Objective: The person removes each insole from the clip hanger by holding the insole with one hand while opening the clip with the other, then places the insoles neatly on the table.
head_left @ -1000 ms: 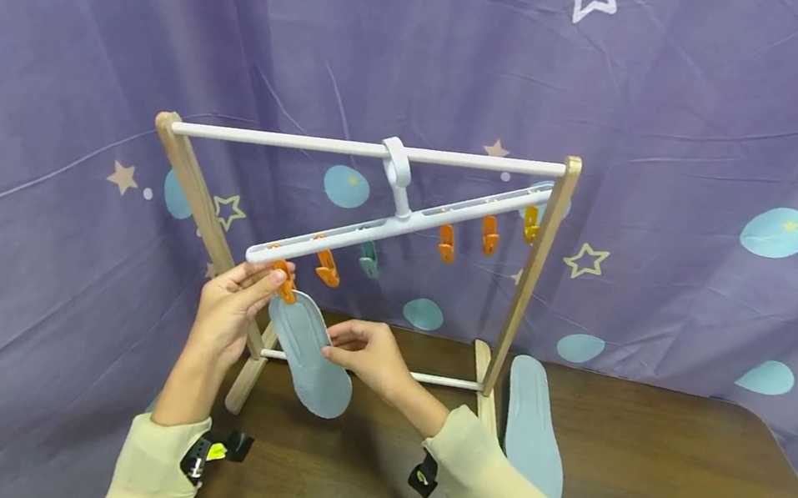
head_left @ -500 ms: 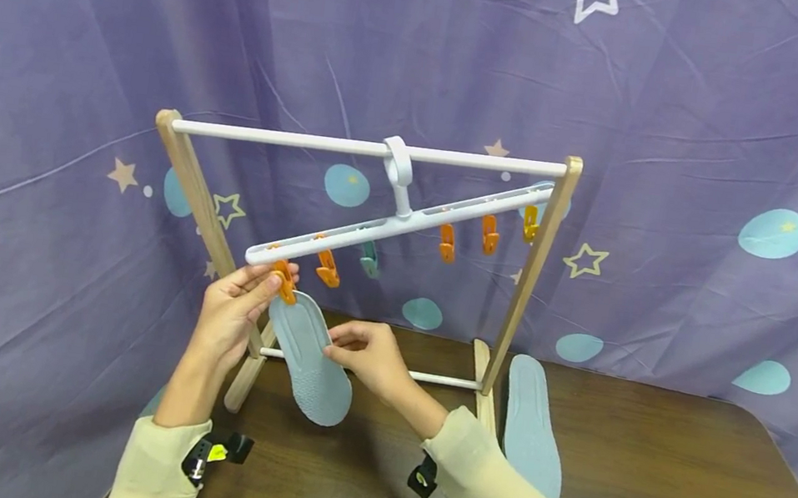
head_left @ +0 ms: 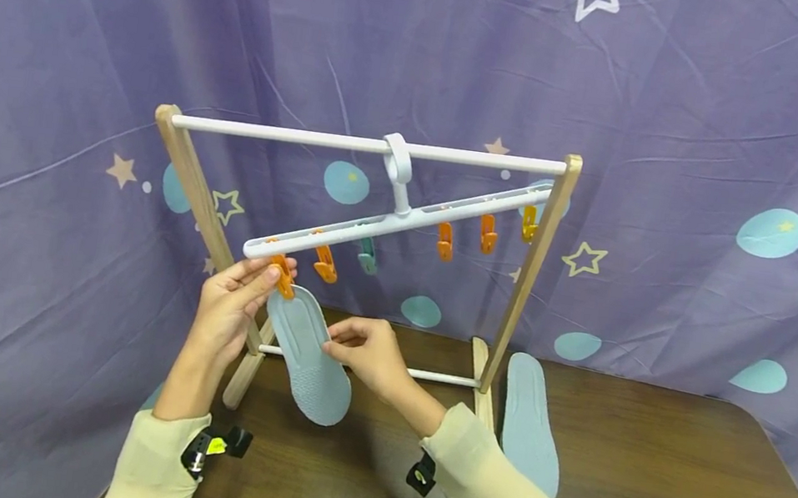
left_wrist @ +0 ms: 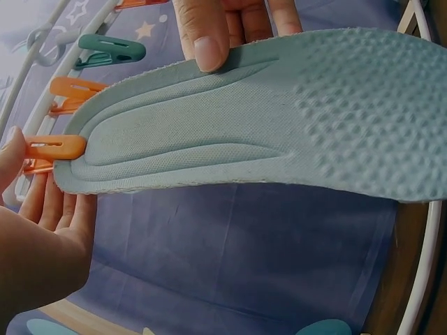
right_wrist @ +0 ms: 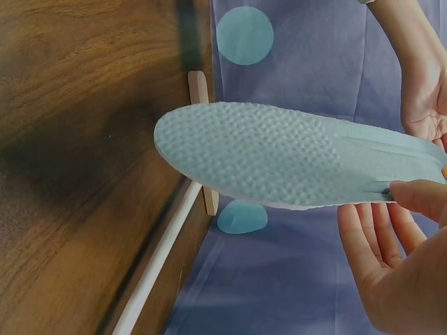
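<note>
A pale blue-grey insole (head_left: 308,363) hangs at a slant below the left end of a white clip hanger (head_left: 340,233). An orange clip (left_wrist: 59,146) bites its upper end. My left hand (head_left: 228,306) pinches that clip between thumb and fingers. At the insole's right edge, my right hand (head_left: 370,355) pinches it about midway along, thumb on the front face and fingers behind. The textured half (right_wrist: 244,146) of the insole points down toward the table. The hanger tilts, its left end low, hooked over the white top rod (head_left: 278,134) of a wooden rack.
Other clips line the hanger: an orange clip (head_left: 325,263), a green clip (head_left: 368,255) and several more to the right. A second insole (head_left: 531,422) lies on the brown table (head_left: 679,479) beside the rack's right leg (head_left: 526,287). A patterned purple curtain (head_left: 684,152) stands behind.
The insole's lower end has swung slightly downward since the earliest frame. Both hands keep their holds on the clip and the insole, and the hanger stays tilted.
</note>
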Motion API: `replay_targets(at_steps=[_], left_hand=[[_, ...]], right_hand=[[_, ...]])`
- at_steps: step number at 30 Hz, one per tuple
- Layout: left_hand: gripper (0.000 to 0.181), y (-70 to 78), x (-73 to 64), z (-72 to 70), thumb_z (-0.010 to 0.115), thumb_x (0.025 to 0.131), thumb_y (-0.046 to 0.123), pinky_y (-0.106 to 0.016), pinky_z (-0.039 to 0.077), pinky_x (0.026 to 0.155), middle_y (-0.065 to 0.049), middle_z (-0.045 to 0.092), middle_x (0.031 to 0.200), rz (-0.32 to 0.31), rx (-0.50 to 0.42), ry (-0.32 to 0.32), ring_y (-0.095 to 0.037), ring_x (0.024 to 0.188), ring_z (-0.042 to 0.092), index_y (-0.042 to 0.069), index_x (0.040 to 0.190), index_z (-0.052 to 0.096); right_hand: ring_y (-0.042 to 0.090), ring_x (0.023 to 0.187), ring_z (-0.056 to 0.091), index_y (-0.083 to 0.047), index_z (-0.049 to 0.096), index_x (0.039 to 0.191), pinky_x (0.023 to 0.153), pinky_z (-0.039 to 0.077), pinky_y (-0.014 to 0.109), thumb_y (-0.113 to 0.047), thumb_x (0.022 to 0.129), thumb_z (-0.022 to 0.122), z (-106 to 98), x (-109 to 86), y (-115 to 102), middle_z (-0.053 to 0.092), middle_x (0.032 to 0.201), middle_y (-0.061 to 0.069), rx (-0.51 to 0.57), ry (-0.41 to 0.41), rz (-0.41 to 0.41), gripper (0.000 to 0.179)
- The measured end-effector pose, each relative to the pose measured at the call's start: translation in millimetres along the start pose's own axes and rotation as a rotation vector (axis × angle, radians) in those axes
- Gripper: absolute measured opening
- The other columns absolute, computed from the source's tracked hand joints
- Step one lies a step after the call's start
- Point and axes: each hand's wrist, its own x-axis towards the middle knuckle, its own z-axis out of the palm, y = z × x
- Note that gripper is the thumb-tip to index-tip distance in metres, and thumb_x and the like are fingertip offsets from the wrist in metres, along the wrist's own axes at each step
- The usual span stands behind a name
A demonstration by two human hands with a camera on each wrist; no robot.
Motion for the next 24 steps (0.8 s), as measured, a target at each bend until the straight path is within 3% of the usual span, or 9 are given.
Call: replay_targets(at_steps=[6, 13, 24], left_hand=[[0.023, -0.1, 2.3, 1.7, 0.06, 0.098, -0.005, -0.024, 0.058, 0.094, -0.005, 0.08, 0.1, -0.015, -0.013, 0.026, -0.016, 0.095, 0.077, 0.008, 0.107, 0.077], [0.022, -1.6, 3.0, 2.7, 0.06, 0.099, -0.002, -0.023, 0.058, 0.095, -0.005, 0.08, 0.1, -0.017, -0.021, 0.04, -0.015, 0.094, 0.077, 0.009, 0.105, 0.078], [0.02, 1.0, 3.0, 4.8, 0.063, 0.097, -0.005, -0.026, 0.06, 0.09, -0.008, 0.08, 0.097, -0.006, -0.02, 0.061, -0.019, 0.094, 0.077, 0.006, 0.1, 0.079]], right_hand=[[0.002, 0.065, 0.061, 0.007, 0.076, 0.095, 0.062, 0.057, 0.019, 0.002, 0.084, 0.077, -0.3, -0.3, -2.5, 0.076, 0.087, 0.023, -0.007, 0.012, 0.02, 0.011], [0.002, 0.065, 0.062, 0.008, 0.075, 0.095, 0.069, 0.064, 0.047, 0.003, 0.085, 0.077, 0.9, -0.4, -0.5, 0.075, 0.088, 0.025, 0.018, 0.0, 0.026, 0.011], [0.004, 0.066, 0.062, 0.009, 0.075, 0.095, 0.066, 0.065, 0.039, 0.002, 0.086, 0.077, -0.7, -0.8, -0.5, 0.075, 0.088, 0.024, 0.03, -0.012, 0.042, 0.012]])
